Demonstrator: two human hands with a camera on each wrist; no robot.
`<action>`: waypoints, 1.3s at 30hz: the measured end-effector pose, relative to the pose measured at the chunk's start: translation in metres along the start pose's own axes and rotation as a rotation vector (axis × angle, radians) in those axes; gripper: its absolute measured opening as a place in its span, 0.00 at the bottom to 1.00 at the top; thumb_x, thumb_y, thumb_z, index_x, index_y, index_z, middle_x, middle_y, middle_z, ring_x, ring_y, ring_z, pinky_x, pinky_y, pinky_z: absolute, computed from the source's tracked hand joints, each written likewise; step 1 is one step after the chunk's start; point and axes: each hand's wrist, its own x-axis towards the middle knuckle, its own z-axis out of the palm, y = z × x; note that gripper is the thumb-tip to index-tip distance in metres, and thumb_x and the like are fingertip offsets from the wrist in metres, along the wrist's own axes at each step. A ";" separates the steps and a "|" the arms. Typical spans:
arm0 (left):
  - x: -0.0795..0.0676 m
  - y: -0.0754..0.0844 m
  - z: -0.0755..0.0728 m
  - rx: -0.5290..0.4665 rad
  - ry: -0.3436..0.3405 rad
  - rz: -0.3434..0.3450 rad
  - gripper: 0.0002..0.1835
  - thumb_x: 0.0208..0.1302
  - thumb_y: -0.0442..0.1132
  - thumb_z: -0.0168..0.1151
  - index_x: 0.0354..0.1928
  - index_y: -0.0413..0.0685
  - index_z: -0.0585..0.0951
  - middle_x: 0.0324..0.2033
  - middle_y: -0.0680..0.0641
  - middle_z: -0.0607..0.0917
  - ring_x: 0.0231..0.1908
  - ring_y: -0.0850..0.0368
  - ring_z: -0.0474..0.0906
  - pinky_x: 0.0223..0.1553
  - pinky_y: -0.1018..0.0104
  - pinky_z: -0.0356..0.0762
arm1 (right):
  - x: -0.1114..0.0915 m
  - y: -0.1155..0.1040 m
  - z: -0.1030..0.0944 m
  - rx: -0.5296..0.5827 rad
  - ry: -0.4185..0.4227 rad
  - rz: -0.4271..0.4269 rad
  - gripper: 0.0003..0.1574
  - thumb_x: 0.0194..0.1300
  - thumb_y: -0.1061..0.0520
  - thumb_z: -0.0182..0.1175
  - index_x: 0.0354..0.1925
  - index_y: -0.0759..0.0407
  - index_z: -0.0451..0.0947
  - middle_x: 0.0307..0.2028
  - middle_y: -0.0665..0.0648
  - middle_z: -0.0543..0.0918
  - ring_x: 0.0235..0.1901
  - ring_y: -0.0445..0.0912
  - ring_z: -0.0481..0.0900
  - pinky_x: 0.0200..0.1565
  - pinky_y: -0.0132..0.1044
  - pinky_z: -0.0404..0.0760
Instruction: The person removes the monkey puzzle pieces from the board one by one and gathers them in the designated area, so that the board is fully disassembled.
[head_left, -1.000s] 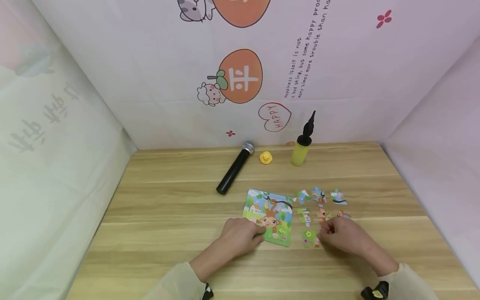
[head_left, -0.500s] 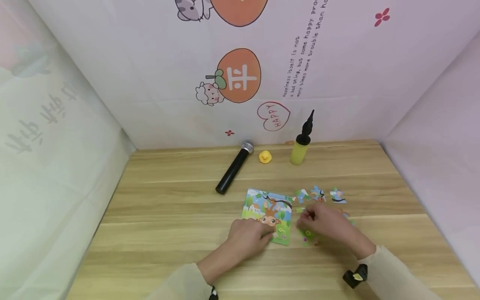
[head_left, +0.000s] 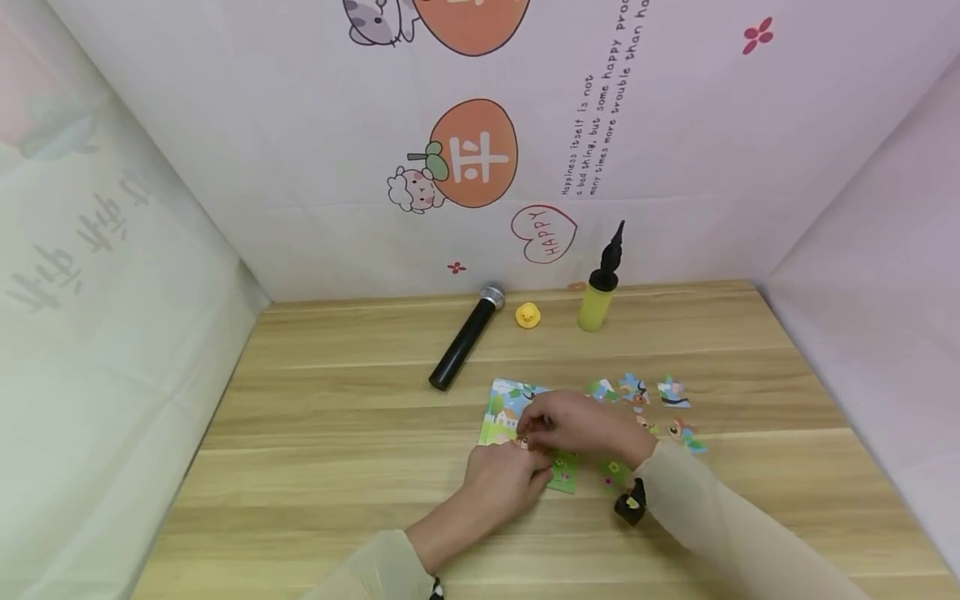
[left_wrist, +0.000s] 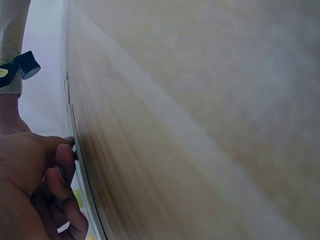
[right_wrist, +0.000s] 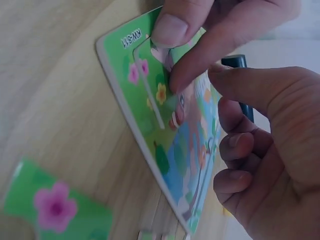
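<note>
A jigsaw board [head_left: 495, 408] printed with a monkey lies on the wooden table, partly covered by both hands. My left hand [head_left: 504, 479] rests on its lower part, thumb and index finger touching the printed face in the right wrist view. Over the board's upper middle, my right hand [head_left: 577, 423] bends its fingers close to the left fingertips. Whether a small piece sits between its thumb and fingers is hidden. Loose puzzle pieces lie to the right, including a tree-branch piece [head_left: 673, 392], a blue piece [head_left: 633, 390] and a green flower piece [right_wrist: 55, 205].
Behind the board lie a black microphone [head_left: 465, 342] and a yellow rubber duck [head_left: 528, 315]. A yellow hand pump [head_left: 597, 300] with a black top stands near the back wall. Printed white cloth [head_left: 330, 208] rises along the table's back and both sides.
My right hand has moved left from the loose pieces to above the board, close to the left hand. The left hand has slid slightly right across the board.
</note>
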 end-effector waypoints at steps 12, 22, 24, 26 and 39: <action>0.001 -0.001 0.002 -0.035 -0.022 -0.019 0.09 0.71 0.54 0.62 0.43 0.69 0.91 0.36 0.63 0.88 0.34 0.67 0.83 0.15 0.70 0.64 | 0.013 0.004 0.005 -0.062 -0.090 -0.060 0.16 0.68 0.64 0.66 0.53 0.54 0.88 0.34 0.42 0.81 0.31 0.37 0.71 0.36 0.33 0.76; -0.002 -0.006 0.004 -0.160 -0.062 -0.089 0.10 0.69 0.56 0.65 0.46 0.71 0.90 0.33 0.61 0.88 0.27 0.67 0.81 0.15 0.69 0.64 | 0.017 0.001 0.006 -0.049 -0.090 -0.077 0.10 0.69 0.61 0.67 0.46 0.52 0.90 0.37 0.45 0.83 0.34 0.36 0.75 0.38 0.33 0.77; -0.003 -0.006 0.003 -0.179 -0.068 -0.105 0.10 0.68 0.56 0.66 0.47 0.71 0.90 0.33 0.61 0.88 0.25 0.67 0.80 0.15 0.68 0.64 | 0.019 0.001 0.006 -0.051 -0.086 -0.074 0.10 0.69 0.62 0.66 0.45 0.52 0.90 0.36 0.44 0.82 0.33 0.36 0.75 0.38 0.33 0.77; -0.003 -0.006 0.003 -0.206 -0.080 -0.121 0.10 0.68 0.56 0.66 0.47 0.71 0.90 0.32 0.61 0.88 0.22 0.67 0.77 0.15 0.68 0.64 | 0.021 0.001 0.006 -0.045 -0.087 -0.064 0.09 0.69 0.62 0.65 0.43 0.52 0.90 0.35 0.44 0.81 0.32 0.36 0.75 0.38 0.33 0.77; -0.003 -0.007 0.001 -0.192 -0.058 -0.122 0.10 0.69 0.57 0.65 0.48 0.73 0.90 0.27 0.60 0.86 0.20 0.65 0.74 0.15 0.66 0.63 | 0.025 -0.003 0.003 0.005 -0.079 -0.066 0.11 0.70 0.63 0.64 0.38 0.47 0.87 0.33 0.44 0.80 0.29 0.37 0.74 0.34 0.34 0.77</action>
